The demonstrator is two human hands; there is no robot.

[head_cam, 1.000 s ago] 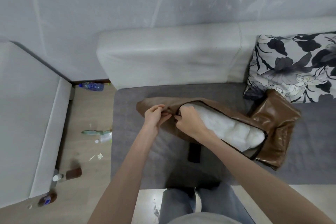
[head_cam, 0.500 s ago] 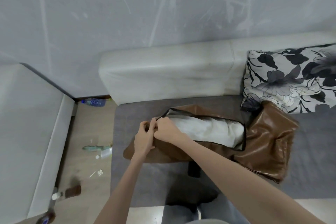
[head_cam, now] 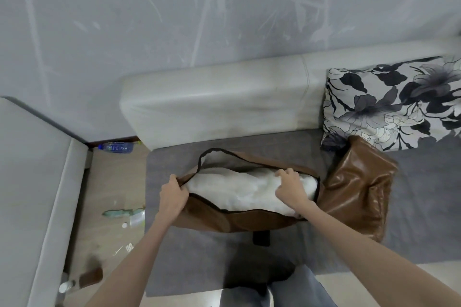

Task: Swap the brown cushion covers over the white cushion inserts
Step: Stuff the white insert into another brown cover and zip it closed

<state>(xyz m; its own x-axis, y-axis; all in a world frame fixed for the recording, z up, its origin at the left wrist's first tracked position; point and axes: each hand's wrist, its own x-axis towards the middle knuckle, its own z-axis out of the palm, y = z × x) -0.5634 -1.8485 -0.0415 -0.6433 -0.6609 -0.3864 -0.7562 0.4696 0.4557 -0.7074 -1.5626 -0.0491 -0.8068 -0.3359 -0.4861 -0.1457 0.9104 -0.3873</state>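
Now taking out: left hand [head_cam: 172,195] pinching brown cover [head_cam: 239,220] edge, right hand [head_cam: 290,188] grabbing white insert [head_cam: 239,189]. Next, probably pull insert free.

We see the cover [head_cam: 239,219] lying on the sofa seat [head_cam: 199,257], in front of the backrest [head_cam: 212,102], with the insert [head_cam: 237,189] inside its open mouth. Our left hand [head_cam: 172,197] is at the cover's left end; our right hand [head_cam: 290,188] lies on the insert toward its right end. A second cover [head_cam: 359,189] sits just right of the first, touching it, and behind that a cushion [head_cam: 391,102] leans on the backrest. Left of the sofa, a bottle [head_cam: 116,147] lies on the floor [head_cam: 109,182] by the wall.
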